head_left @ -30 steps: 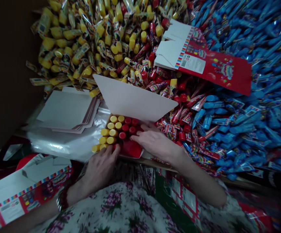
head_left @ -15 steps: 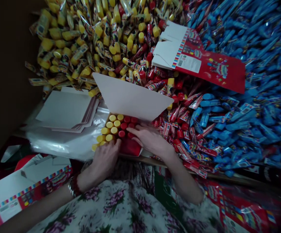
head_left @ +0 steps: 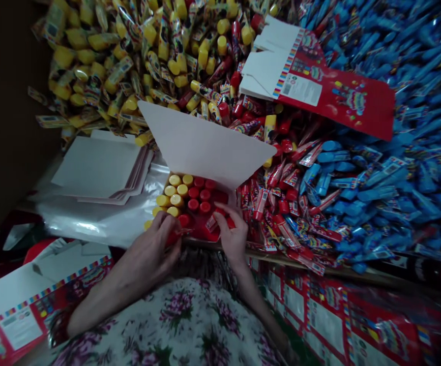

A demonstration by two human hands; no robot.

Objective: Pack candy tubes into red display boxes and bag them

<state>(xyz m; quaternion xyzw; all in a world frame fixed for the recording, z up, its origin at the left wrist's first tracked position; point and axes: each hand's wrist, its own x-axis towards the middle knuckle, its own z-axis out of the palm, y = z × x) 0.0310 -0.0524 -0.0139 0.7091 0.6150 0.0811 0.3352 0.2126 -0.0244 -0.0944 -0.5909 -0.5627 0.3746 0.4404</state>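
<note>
An open box (head_left: pixel 226 195) stands before me with its white flap (head_left: pixel 207 145) raised at the back. Yellow-capped candy tubes (head_left: pixel 182 190) stand upright in rows in its left part, with red-capped tubes (head_left: pixel 199 193) in the middle. My left hand (head_left: pixel 157 246) is closed at the front edge, its fingers pinching a red candy tube (head_left: pixel 173 238) in a clear wrapper. My right hand (head_left: pixel 233 231) is closed around another red wrapped tube (head_left: pixel 213 221), held tilted over the box's right part. The fingers partly cover both tubes.
Behind the box lie heaps of yellow wrapped candies (head_left: pixel 101 71), red ones (head_left: pixel 281 178) and blue ones (head_left: pixel 373 183). A flattened red carton (head_left: pixel 353 104) rests on the heap. White cards (head_left: pixel 94 165) are stacked on clear plastic at left. Another carton (head_left: pixel 18 325) lies lower left.
My left hand has turned at the front edge and now grips a red tube. My right hand has drawn back toward me and now holds another. The view has shifted slightly.
</note>
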